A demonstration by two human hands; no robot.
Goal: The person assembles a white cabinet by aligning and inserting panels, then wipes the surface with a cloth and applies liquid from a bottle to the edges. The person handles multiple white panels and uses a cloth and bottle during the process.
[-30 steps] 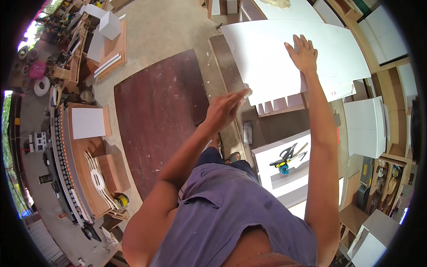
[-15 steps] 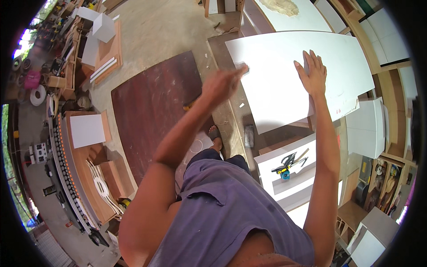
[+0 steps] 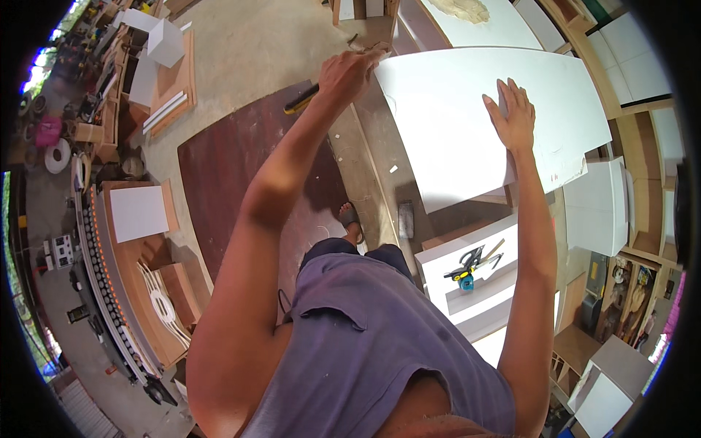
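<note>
A large white panel (image 3: 453, 139) lies across low supports in front of me to the right. My right hand (image 3: 515, 120) rests flat on it with fingers stretched out. At the panel's far left corner, my left hand (image 3: 349, 77) is closed, its fingertips at the edge. A black and yellow tool (image 3: 298, 101) sticks out behind that hand toward the lower left; its working end is hidden by the fingers, so its exact kind does not show. Nearer me, black-handled scissors (image 3: 471, 259) and a blue and yellow tape measure (image 3: 465, 280) sit on a white cabinet piece (image 3: 438, 281).
A dark reddish board (image 3: 241, 160) covers the floor on my left. Beyond the panel stands a white-topped cabinet (image 3: 489, 29). White boxes (image 3: 595, 204) and wooden shelving line the right. A wooden bench (image 3: 139, 255) with a small white board runs along the left.
My left hand has moved away from me along the panel's left edge to its far corner, bringing the black and yellow tool along. My right hand stays in place on the panel.
</note>
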